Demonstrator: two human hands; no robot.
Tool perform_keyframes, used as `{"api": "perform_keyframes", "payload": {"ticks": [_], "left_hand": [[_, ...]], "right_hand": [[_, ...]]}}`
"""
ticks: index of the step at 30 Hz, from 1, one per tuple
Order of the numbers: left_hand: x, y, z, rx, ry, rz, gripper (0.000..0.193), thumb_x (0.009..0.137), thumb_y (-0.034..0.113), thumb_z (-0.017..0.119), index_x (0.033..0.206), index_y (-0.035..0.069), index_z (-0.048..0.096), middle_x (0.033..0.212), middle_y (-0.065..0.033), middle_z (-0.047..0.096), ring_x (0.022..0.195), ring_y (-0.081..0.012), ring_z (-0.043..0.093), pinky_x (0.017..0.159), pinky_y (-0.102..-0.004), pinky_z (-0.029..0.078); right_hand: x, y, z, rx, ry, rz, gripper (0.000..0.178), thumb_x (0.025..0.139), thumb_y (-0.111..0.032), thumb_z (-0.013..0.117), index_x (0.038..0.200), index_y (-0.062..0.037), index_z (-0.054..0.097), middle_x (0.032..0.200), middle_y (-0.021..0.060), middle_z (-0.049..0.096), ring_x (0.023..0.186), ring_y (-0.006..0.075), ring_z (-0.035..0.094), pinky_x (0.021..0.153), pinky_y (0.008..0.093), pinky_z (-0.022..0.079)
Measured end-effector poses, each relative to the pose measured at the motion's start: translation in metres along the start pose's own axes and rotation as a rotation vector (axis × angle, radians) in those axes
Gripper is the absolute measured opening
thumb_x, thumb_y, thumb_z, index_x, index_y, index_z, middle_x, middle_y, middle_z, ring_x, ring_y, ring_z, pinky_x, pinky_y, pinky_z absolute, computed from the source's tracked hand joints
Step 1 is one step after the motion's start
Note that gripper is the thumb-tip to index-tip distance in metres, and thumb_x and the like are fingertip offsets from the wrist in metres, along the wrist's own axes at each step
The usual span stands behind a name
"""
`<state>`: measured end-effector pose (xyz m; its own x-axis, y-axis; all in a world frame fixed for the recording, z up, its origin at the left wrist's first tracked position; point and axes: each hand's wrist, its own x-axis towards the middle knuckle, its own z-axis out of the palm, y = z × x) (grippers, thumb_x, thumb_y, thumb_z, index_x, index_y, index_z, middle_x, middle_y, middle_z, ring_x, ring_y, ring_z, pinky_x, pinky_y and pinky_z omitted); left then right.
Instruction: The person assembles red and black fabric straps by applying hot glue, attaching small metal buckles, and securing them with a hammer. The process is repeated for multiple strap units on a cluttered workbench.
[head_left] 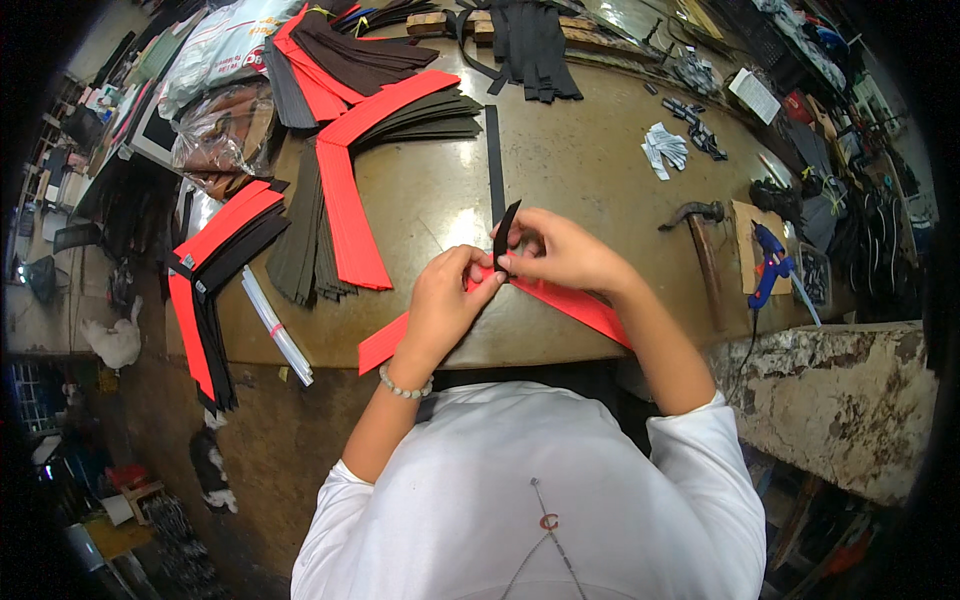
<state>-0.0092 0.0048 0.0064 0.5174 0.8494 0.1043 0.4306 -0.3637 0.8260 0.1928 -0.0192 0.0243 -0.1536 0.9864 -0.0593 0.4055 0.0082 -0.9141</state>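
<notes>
My left hand (441, 300) is closed in a pinch at the middle of a red strip (575, 308), whose two ends slant down and outward along the near table edge. A short black strip (508, 232) stands up from that same spot, its tip curving to the right. Thumb and fingers of my right hand (562, 252) pinch this black strip near its lower part. Both hands nearly touch, and the fingers hide where the two strips meet. Just beyond them, a straight narrow black strip (494, 160) lies flat on the table.
On the left fan out stacks of red and dark strips (352, 210), a smaller red-and-black bundle (225, 240) and a tied white bundle (275, 325). To the right lie a hammer (708, 260), a blue glue gun (770, 262) and white pieces (664, 148). Black strips (528, 50) lie at the back.
</notes>
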Motion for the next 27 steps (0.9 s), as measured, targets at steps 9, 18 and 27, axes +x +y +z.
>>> {"api": "perform_keyframes", "payload": {"ticks": [9,18,27], "left_hand": [[0.0,0.0,-0.001,0.083,-0.006,0.063,0.028,0.083,0.019,0.076,0.102,0.002,0.065,0.095,-0.0124,0.057,0.084,-0.0291,0.06,0.075,-0.039,0.05],[-0.008,0.004,0.005,0.327,-0.006,0.243,0.038,0.089,0.016,0.068,0.126,0.007,0.064,0.095,-0.0137,0.053,0.084,-0.0283,0.057,0.076,-0.0391,0.049],[-0.012,-0.003,0.015,0.378,0.054,0.299,0.041,0.09,0.014,0.066,0.129,0.005,0.06,0.099,-0.0153,0.052,0.088,-0.0302,0.057,0.077,-0.0408,0.049]], "right_hand": [[0.035,0.014,0.001,0.094,0.047,0.259,0.012,0.089,-0.005,0.07,0.094,0.005,0.064,0.075,0.0056,0.064,0.061,0.0095,0.064,0.054,0.0247,0.055],[-0.02,0.004,0.014,-0.649,0.399,-0.29,0.023,0.08,-0.004,0.067,0.103,-0.0013,0.065,0.116,0.0151,0.064,0.1,0.0302,0.061,0.084,0.0408,0.052],[-0.053,0.032,0.012,-0.919,0.115,-0.591,0.037,0.081,-0.007,0.058,0.117,-0.0058,0.067,0.124,0.0024,0.064,0.099,0.0214,0.057,0.084,0.0339,0.049]]}}
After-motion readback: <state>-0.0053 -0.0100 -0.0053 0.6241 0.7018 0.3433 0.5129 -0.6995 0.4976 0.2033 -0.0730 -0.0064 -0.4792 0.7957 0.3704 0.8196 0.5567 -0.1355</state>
